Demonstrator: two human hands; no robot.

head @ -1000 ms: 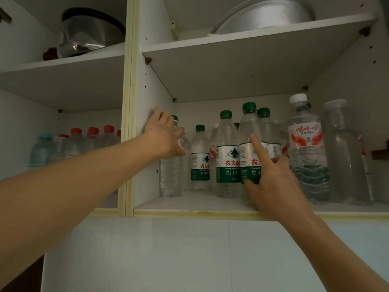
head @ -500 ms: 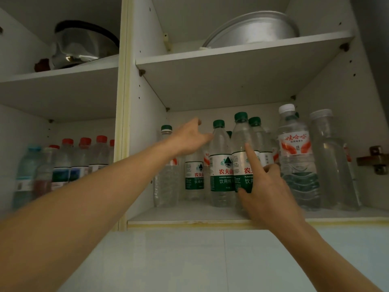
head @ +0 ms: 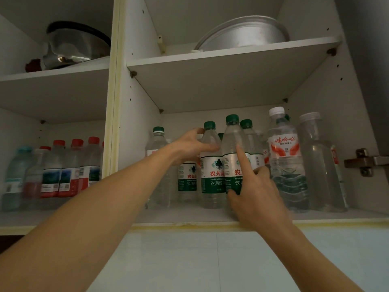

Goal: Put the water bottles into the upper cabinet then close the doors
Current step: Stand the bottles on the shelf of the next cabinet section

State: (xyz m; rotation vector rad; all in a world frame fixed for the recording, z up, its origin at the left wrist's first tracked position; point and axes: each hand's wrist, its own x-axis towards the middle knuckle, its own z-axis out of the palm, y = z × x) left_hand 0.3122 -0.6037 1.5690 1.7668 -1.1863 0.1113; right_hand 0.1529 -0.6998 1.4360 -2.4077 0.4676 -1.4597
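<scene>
Since half a second ago, my left hand (head: pixel 190 147) has slid right and now cups the shoulder of a clear green-capped plastic water bottle (head: pixel 211 165), thumb and fingers curled round it, seemingly to steady it. My right hand (head: pixel 255 186) braces the neighbouring tall green-capped bottle (head: pixel 232 148), forefinger straight up its face, thumb at the label's foot, other fingers tucked behind where I cannot tell their hold. Both bottles stand upright, touching, on the lower shelf of the white upper cabinet (head: pixel 189 223); its doors stand open.
</scene>
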